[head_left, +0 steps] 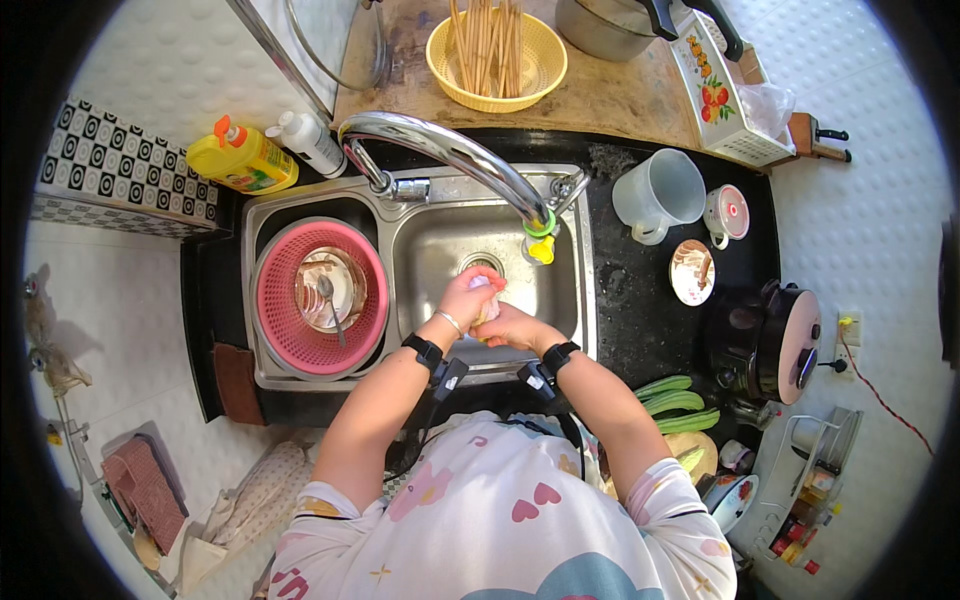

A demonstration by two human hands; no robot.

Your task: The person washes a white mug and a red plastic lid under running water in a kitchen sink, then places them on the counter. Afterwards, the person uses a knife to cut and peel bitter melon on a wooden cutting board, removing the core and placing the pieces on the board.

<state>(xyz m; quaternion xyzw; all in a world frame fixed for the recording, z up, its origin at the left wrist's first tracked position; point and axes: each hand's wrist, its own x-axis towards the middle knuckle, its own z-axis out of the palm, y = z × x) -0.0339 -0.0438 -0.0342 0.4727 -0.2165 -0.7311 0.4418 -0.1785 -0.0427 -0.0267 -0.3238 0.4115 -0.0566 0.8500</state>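
Over the right basin of the steel sink point(420, 255), my left hand point(460, 300) and my right hand point(514, 328) meet around a crumpled whitish-lilac cloth or sponge point(489, 309). Yellow shows at its lower end, by the right fingers. My fingers hide much of it, so its exact kind cannot be told. The drain point(481, 261) lies just beyond my left fingertips. Above and to the right of my hands hangs the chrome faucet point(450, 154), whose spout ends in a green and yellow nozzle point(541, 244).
A pink colander point(271, 300) holding plates and a spoon fills the left basin. Yellow detergent point(244, 159) and a white bottle point(311, 142) stand behind it. On the right counter are a plastic jug point(652, 199), a lidded cup point(726, 214), a small dish point(692, 274), a cooker point(757, 341) and green gourds point(675, 401).
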